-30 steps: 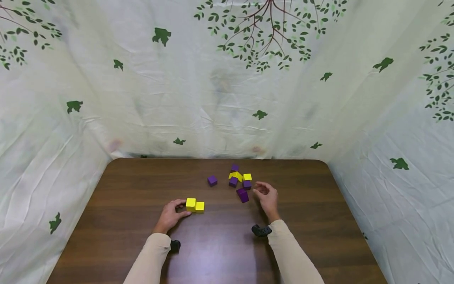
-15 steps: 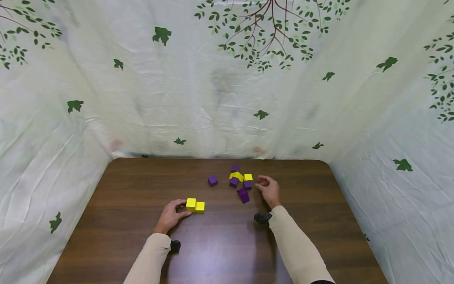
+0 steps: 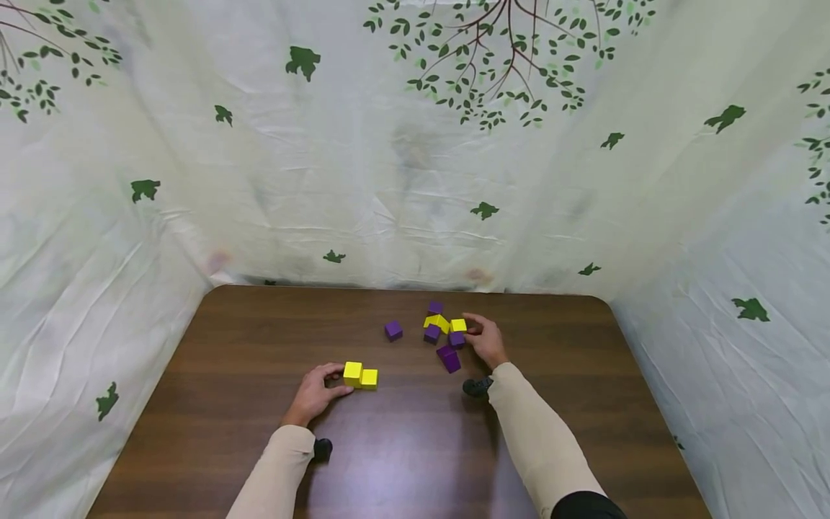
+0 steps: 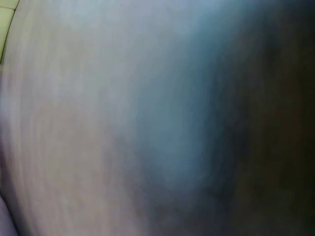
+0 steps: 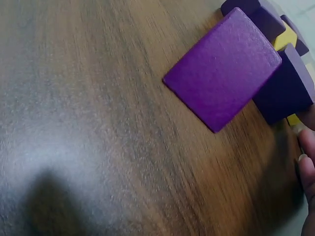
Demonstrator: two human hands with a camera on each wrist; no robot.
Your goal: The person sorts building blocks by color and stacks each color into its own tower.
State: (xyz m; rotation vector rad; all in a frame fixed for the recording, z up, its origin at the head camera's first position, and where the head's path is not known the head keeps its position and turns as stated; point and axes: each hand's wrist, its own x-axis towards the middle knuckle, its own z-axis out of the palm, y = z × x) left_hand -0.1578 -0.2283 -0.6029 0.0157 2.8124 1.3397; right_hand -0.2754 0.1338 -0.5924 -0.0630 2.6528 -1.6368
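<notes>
In the head view, my left hand [image 3: 314,395] grips a yellow block [image 3: 353,375] from its left side, thumb at the front and fingers behind. A second yellow block [image 3: 369,380], standing lower, sits right against it. My right hand [image 3: 488,341] reaches from the right to another yellow block [image 3: 457,326] at the far group, its fingertips spread right at the block's right side. In front of that block is a purple block [image 3: 457,339]. The right wrist view shows fingertips [image 5: 306,142] at the right edge, close by a dark purple block [image 5: 285,86]. The left wrist view is mostly blurred.
Around the group lie more purple blocks [image 3: 431,333] and an angled yellow piece [image 3: 437,323]. Nearer me is a tilted purple block [image 3: 449,359], and a lone purple cube [image 3: 393,331] lies left. A leaf-patterned curtain [image 3: 415,180] hangs beyond the brown table [image 3: 259,331].
My right hand has moved forward, then left, bringing its fingertips up to the yellow block at the group. My left hand stays at its yellow block. The head view has shifted slightly.
</notes>
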